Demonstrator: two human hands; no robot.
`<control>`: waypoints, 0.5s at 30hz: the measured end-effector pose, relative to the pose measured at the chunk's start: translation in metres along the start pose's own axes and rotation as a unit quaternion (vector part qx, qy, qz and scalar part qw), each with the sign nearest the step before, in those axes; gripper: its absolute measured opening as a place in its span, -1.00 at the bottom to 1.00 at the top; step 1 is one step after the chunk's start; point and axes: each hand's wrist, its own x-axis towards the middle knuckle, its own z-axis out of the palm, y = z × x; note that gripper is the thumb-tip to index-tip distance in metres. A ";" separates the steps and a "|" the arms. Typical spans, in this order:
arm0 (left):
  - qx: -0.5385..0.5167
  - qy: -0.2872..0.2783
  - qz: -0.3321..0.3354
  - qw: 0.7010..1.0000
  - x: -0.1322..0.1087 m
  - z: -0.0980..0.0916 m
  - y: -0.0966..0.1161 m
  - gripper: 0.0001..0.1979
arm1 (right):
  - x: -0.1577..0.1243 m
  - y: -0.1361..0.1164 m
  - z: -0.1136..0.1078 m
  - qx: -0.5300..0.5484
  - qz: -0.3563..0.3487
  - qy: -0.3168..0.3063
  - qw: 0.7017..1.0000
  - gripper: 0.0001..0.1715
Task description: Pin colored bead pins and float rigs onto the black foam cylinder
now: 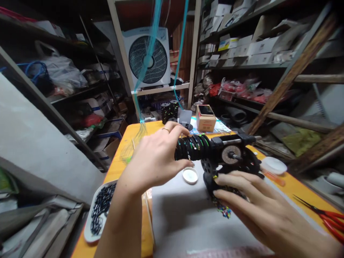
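My left hand curls round the left end of a row of black spools wound with green line, fingers over the top and thumb beneath. The spools sit on the shaft of a black geared winding machine standing on a grey mat. My right hand lies at the machine's lower front, fingers bent against its black base. A small heap of coloured beads shows just under those fingers. A white round lid lies on the mat below my left thumb.
A white tray of dark pieces sits at the orange table's left edge. Red-handled scissors and a white dish lie on the right. Behind stand a cardboard box, more black spools and a fan. Shelves line both sides.
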 end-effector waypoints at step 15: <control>-0.039 0.002 -0.031 0.999 0.000 -0.004 0.008 -0.50 | -0.018 -0.017 0.069 0.028 0.175 -0.035 0.984 -0.69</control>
